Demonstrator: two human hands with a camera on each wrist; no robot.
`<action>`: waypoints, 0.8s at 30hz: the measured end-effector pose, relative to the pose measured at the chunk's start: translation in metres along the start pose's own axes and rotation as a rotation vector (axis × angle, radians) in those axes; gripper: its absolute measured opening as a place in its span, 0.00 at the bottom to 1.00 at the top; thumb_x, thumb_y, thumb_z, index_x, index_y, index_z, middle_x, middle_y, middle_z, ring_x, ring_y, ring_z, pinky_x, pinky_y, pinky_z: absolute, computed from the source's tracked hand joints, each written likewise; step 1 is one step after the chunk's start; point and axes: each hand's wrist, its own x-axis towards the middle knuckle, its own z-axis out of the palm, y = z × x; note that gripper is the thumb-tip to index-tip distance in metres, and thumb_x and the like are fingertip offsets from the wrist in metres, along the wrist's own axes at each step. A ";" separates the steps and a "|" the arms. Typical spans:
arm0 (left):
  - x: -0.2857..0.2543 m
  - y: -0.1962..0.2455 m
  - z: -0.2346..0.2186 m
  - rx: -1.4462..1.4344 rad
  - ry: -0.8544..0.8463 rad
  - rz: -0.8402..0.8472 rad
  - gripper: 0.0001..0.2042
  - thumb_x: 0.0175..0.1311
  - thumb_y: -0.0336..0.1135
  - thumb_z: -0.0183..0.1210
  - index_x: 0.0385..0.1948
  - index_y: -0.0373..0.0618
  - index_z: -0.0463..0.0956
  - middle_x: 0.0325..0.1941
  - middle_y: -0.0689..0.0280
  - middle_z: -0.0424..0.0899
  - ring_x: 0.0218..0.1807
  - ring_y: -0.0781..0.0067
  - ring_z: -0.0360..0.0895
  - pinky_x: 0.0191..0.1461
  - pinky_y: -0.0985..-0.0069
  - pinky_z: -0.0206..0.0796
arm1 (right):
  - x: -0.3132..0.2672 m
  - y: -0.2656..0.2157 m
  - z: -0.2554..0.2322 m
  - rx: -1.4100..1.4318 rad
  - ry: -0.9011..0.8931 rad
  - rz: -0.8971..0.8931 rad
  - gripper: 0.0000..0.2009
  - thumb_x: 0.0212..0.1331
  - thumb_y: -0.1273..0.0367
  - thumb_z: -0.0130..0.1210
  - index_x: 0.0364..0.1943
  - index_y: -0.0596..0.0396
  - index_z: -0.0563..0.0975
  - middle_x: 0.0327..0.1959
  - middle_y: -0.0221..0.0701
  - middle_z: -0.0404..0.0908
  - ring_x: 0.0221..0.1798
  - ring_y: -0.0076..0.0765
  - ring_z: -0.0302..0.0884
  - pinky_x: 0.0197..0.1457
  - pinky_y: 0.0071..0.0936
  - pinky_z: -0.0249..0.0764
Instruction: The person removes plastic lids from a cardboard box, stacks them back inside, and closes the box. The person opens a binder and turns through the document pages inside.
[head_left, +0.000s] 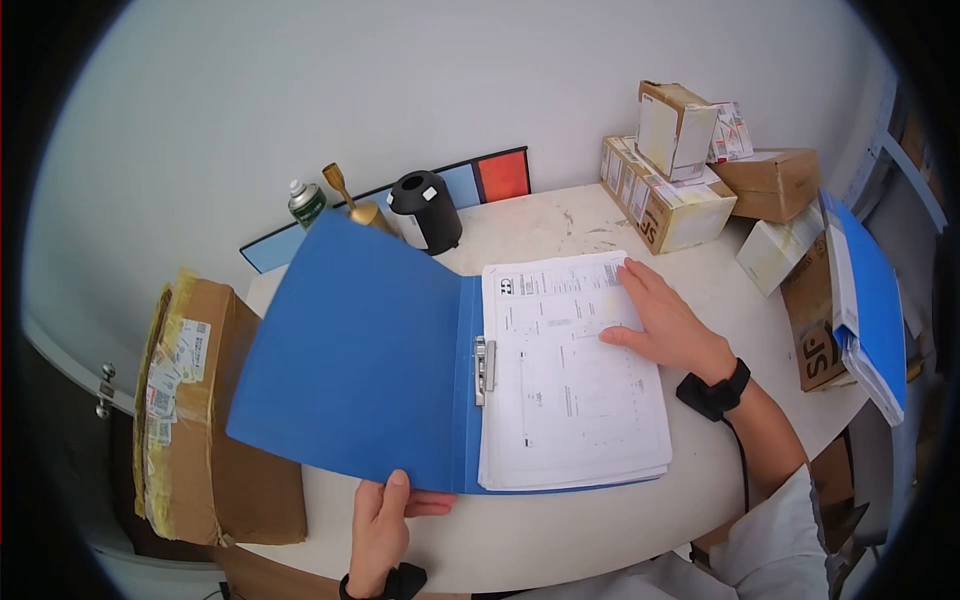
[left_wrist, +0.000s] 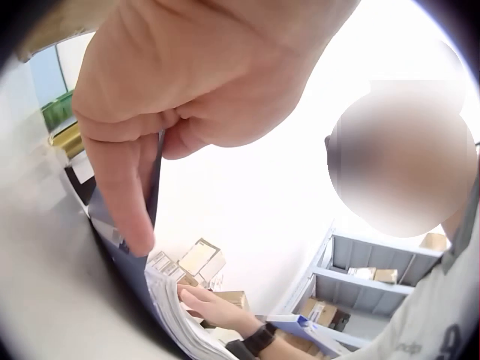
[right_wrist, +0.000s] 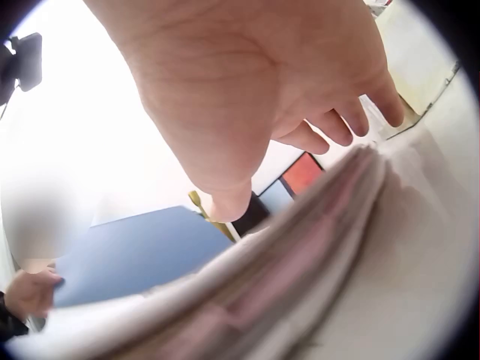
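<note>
A blue folder (head_left: 350, 350) lies spread on the white table, its front cover raised and slanting up to the left. My left hand (head_left: 380, 528) pinches the cover's lower edge, thumb on the inner face and fingers behind it. Printed sheets (head_left: 570, 400) with line drawings form a thick stack on the folder's right side, beside a metal clip (head_left: 485, 370) at the spine. Across the upper right of the stack my right hand (head_left: 672, 322) lies with fingers extended and thumb spread. In the right wrist view, its palm is over the edges of the papers (right_wrist: 262, 285).
Behind the cover stand a spray can (head_left: 307, 203), a brass-coloured object (head_left: 368, 213) and a black cylinder (head_left: 425, 210). A large carton (head_left: 255, 450) is at the left. Several boxes (head_left: 690, 215) are stacked at the back right, near another blue binder (head_left: 868, 290).
</note>
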 end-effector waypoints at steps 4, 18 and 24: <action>-0.017 -0.010 -0.014 -0.042 -0.303 -0.608 0.27 0.84 0.51 0.35 0.52 0.31 0.71 0.44 0.47 0.87 0.40 0.56 0.88 0.46 0.60 0.81 | 0.016 0.009 0.006 -0.018 -0.234 0.080 0.55 0.58 0.42 0.64 0.74 0.73 0.53 0.80 0.59 0.47 0.83 0.60 0.45 0.83 0.47 0.48; 0.034 0.031 0.131 1.217 -0.406 0.628 0.32 0.53 0.46 0.76 0.57 0.37 0.77 0.62 0.48 0.81 0.66 0.42 0.76 0.65 0.61 0.74 | 0.044 0.052 -0.008 0.189 -0.317 0.021 0.49 0.59 0.38 0.59 0.71 0.68 0.63 0.74 0.56 0.65 0.76 0.58 0.63 0.75 0.47 0.65; 0.045 0.049 0.120 1.119 -0.510 0.448 0.33 0.55 0.49 0.74 0.59 0.39 0.77 0.66 0.46 0.77 0.66 0.40 0.75 0.63 0.60 0.76 | 0.057 0.091 -0.025 0.517 -0.244 0.284 0.35 0.71 0.44 0.53 0.65 0.64 0.72 0.59 0.44 0.80 0.58 0.43 0.80 0.60 0.35 0.75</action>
